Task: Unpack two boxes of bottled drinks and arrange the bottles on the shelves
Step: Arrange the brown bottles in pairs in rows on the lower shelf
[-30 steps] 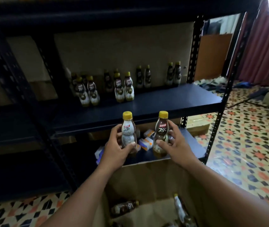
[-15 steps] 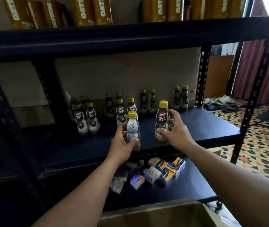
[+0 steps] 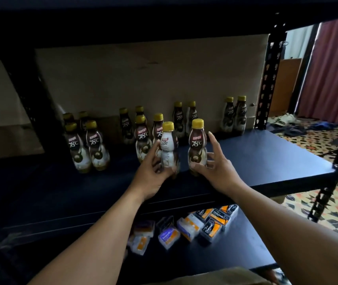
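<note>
Head view: shelf [image 3: 266, 159] is holding abt a dozen bottles [image 3: 97, 145] in pairs at the back, so lots is done. Box [image 3: 215, 277] is peeking in below; can't tell what's left. L hand [image 3: 149, 173] is gripping a white bottle [image 3: 168, 149], R hand [image 3: 215, 171] is loosely pinching a brown bottle [image 3: 197, 149], both near the shelf front. Small packs [image 3: 211, 221] are lying lower, not blocking.

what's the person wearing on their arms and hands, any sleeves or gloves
Nothing worn shows. The left hand and right hand have no gloves, rings or watch, and both forearms are bare, with no sleeve in view to the frame's edge.
</note>
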`<state>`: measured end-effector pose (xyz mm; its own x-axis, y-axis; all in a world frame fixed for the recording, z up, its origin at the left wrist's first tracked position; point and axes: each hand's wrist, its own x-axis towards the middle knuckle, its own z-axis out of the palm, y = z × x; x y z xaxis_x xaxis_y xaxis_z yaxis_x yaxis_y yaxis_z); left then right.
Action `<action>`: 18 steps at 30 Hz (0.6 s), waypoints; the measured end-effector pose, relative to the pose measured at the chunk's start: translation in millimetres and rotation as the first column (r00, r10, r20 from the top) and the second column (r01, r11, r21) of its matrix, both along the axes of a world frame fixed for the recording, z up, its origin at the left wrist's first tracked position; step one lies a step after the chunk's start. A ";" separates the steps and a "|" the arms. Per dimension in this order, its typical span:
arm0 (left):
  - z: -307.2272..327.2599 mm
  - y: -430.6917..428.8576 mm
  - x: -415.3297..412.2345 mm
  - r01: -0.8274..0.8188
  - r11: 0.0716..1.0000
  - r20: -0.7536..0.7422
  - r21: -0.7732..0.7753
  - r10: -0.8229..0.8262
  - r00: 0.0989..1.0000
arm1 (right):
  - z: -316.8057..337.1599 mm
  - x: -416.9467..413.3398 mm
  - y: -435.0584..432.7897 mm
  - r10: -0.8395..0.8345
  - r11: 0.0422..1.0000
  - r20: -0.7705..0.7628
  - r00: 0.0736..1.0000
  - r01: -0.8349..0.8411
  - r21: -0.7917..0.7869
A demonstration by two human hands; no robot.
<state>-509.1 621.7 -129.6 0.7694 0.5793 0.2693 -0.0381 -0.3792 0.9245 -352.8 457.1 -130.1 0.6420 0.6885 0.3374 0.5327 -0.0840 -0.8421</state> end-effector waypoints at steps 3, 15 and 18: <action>-1.0 0.3 1.9 -0.061 0.998 -0.013 0.007 0.061 0.998 | -0.8 -0.5 2.1 -0.007 1.000 -0.001 1.000 0.007 -0.007; -2.3 -13.8 17.4 -0.173 0.977 0.052 0.123 0.168 0.984 | -4.4 -1.9 4.9 -0.054 0.997 0.087 0.995 0.058 -0.044; -2.7 -11.6 19.4 -0.136 0.987 0.021 0.091 0.135 0.991 | -4.5 -0.9 3.2 -0.039 0.998 0.085 0.996 0.043 -0.040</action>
<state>-489.7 610.1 -132.3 0.6812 0.6502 0.3366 0.0063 -0.4649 0.8854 -353.7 460.2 -134.6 0.6404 0.6770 0.3626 0.5969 -0.1416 -0.7898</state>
